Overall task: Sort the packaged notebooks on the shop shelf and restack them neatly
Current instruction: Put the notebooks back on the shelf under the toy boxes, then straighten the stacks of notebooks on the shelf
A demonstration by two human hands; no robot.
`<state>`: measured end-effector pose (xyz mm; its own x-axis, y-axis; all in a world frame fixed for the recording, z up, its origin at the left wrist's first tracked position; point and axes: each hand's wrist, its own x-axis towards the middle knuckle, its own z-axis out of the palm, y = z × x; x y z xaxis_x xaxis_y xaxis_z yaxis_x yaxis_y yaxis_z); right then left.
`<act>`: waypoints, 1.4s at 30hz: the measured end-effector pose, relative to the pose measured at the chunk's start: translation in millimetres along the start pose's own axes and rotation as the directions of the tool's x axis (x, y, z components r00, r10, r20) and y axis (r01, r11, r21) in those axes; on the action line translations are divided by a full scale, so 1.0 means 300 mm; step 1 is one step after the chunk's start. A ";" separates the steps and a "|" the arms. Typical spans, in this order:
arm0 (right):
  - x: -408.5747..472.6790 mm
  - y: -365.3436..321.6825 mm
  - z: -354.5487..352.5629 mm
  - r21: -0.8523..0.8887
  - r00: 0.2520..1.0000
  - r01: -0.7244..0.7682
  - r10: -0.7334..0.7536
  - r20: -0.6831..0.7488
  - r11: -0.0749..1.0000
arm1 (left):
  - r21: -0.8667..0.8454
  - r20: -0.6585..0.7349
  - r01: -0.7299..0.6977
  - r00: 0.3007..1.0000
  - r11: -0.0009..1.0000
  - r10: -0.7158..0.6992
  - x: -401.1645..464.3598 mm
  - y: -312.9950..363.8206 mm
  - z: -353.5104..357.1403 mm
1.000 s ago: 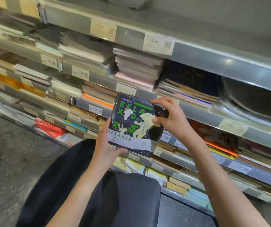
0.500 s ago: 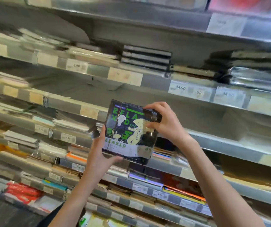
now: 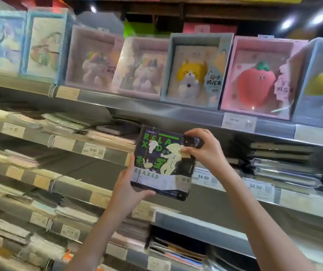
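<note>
A dark packaged notebook (image 3: 163,164) with green "RELAXED" lettering and pale cartoon figures is held up in the air in front of the shop shelves, cover facing the camera. The left hand (image 3: 128,189) grips its lower left corner, thumb curled under the bottom edge. The right hand (image 3: 203,148) pinches its upper right corner, fingers curled over the top. Just behind it runs a shelf rail with a 34.90 price tag (image 3: 203,177); stacked dark notebooks (image 3: 281,165) lie to the right. On the shelf above stand boxed plush notebooks, a cat box (image 3: 194,70) beside a strawberry box (image 3: 256,79).
</note>
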<state>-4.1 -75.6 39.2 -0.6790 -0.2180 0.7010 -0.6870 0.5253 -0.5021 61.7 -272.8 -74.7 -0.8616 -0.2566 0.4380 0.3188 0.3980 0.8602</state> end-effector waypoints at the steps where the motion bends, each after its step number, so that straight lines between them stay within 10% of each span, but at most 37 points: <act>1: 0.020 0.004 -0.002 0.004 1.000 -0.011 0.011 -0.020 1.000 | -0.006 0.000 -0.020 1.000 1.000 0.020 0.021 0.003 0.001; 16: 0.189 0.075 0.072 0.443 0.939 -0.267 0.333 -0.079 0.856 | 0.014 -0.326 -0.214 0.923 0.977 0.206 0.184 0.061 0.053; 28: -0.001 0.116 0.083 -0.034 0.999 -0.032 0.031 -0.005 0.999 | -0.042 -0.423 -0.190 0.893 0.981 0.154 0.349 0.182 0.127; 34: 0.087 0.115 0.080 -0.282 0.982 -0.183 0.191 0.001 0.942 | 0.354 -0.398 0.072 0.914 0.933 0.081 0.470 0.185 0.174; 42: -0.093 0.226 -0.024 -0.368 0.997 0.040 -0.064 -0.053 0.929 | 0.480 -0.358 -0.312 0.784 0.820 0.507 0.292 0.115 0.343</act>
<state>-29.9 -28.1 -10.8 -0.6188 -0.2072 0.7577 -0.5704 0.7817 -0.2521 -43.5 -190.9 -33.4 -0.3724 -0.3144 0.8732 0.3407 0.8289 0.4437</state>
